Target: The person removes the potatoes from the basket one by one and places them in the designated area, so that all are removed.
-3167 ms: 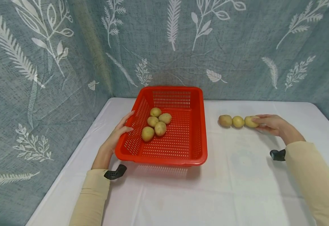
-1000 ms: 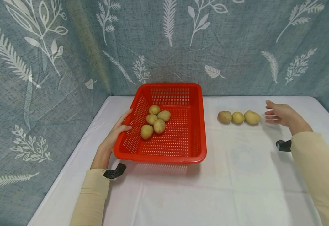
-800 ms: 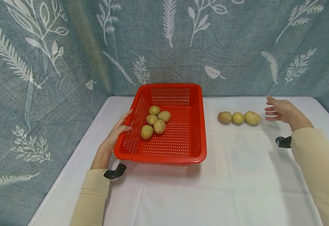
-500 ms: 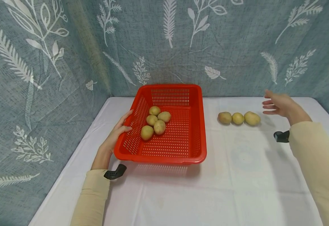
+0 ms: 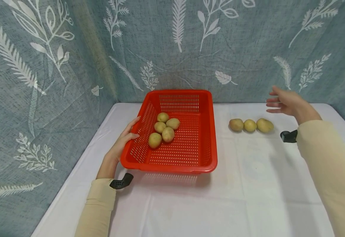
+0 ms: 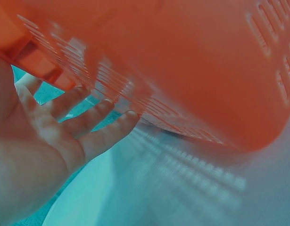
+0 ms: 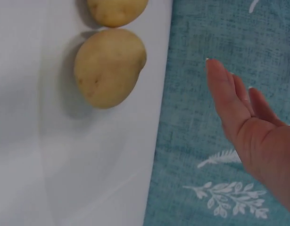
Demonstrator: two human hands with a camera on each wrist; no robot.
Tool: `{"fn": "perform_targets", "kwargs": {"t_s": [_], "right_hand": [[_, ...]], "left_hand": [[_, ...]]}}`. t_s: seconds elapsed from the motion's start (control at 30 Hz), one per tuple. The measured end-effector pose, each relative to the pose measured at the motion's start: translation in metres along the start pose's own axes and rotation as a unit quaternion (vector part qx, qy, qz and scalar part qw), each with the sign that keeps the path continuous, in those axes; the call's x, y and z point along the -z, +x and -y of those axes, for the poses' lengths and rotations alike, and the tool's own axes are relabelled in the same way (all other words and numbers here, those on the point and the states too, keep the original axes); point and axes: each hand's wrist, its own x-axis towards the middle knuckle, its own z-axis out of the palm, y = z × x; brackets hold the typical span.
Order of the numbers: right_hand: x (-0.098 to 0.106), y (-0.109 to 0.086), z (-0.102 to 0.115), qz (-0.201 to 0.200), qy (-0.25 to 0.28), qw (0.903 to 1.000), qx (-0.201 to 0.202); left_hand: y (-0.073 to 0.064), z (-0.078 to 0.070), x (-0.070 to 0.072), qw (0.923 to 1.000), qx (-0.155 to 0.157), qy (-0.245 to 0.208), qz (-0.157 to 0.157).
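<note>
Steadying red basket (image 5: 207, 135) with spread left hand (image 5: 121, 144), apparently gripping its rim (image 5: 169, 169); best lifting spread, empty right hand (image 5: 290, 102) clear of nearest potato (image 5: 265, 125), right of basket.

head view fwd/down; l-wrist view close beside basket (image 6: 173, 56); r-wrist view near potato (image 7: 109, 68); head sees both.

No text, label, brand, number or sign could be read in the head view; none was legible in either wrist view.
</note>
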Motion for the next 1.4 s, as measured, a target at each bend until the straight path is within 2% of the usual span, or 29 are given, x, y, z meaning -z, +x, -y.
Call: {"fn": "perform_targets", "kwargs": {"t_s": [0.13,0.53,0.73,0.93,1.4], "right_hand": [[-0.007,0.002,0.008,0.010,0.013,0.9999,0.000],[-0.041,0.009,0.029,0.040,0.125,0.9913,-0.003],[-0.066,0.014,0.040,0.050,0.148,0.9877,0.008],[-0.090,0.016,0.048,0.080,0.168,0.9823,0.023],[-0.132,0.025,0.056,0.102,0.202,0.9734,0.035]], "left_hand": [[0.001,0.000,0.000,1.0000,0.002,0.003,-0.004],[-0.001,0.001,0.000,0.9999,0.002,0.010,-0.004],[-0.001,0.001,0.000,0.9999,0.000,0.016,-0.006],[-0.001,0.001,0.000,0.9999,0.001,0.014,-0.005],[-0.001,0.001,0.000,0.9998,0.002,0.015,-0.009]]}}
